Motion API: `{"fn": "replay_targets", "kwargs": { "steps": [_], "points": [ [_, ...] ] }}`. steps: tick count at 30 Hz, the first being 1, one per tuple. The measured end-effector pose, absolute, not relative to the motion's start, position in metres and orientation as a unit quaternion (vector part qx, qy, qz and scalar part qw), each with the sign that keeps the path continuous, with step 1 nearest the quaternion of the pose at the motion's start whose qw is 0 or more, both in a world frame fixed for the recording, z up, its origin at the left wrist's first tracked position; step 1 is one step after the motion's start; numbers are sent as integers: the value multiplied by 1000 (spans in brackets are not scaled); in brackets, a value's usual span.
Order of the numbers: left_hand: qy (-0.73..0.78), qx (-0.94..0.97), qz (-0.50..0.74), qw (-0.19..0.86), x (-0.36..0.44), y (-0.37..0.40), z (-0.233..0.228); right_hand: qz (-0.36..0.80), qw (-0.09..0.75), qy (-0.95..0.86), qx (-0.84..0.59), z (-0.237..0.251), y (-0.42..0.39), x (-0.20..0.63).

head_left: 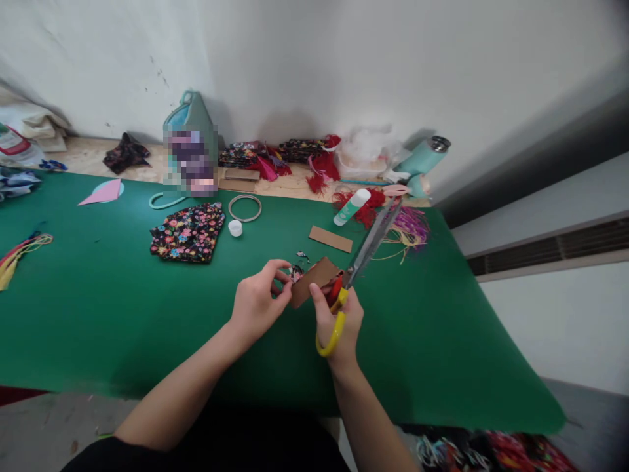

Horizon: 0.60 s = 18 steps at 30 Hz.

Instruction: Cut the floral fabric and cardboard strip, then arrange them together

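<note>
My right hand [339,324] grips a pair of scissors [373,242] with yellow and red handles, the blades pointing up and away to the right. Its thumb also presses on a brown cardboard piece [312,282], tilted above the table. At the cardboard's left edge, my left hand [263,295] pinches a bit of black floral fabric [296,274]. Whether those fingers touch the board itself is hard to make out. Small fabric scraps [303,254] lie just beyond. A flat cardboard strip [331,238] rests behind the held piece.
On the green table [196,328] lie a folded floral cloth [187,233], a ring [245,208], a white cap [235,228] and a glue stick [352,207]. Tassels [407,226] are at the right. A bag [190,151] and a bottle [425,156] stand along the wall.
</note>
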State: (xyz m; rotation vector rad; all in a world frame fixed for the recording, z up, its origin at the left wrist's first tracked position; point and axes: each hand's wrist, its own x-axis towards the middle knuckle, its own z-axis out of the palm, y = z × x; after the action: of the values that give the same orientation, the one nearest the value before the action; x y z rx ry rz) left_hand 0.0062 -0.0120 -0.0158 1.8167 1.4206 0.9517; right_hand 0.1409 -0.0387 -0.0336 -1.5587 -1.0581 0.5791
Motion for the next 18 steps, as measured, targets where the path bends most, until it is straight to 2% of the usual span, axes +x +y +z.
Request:
{"fn": "replay_targets", "kwargs": {
  "steps": [18],
  "points": [
    [515, 706, 377, 306, 5, -11, -16, 260, 562, -445, -647, -35, -39, 140]
  ]
}}
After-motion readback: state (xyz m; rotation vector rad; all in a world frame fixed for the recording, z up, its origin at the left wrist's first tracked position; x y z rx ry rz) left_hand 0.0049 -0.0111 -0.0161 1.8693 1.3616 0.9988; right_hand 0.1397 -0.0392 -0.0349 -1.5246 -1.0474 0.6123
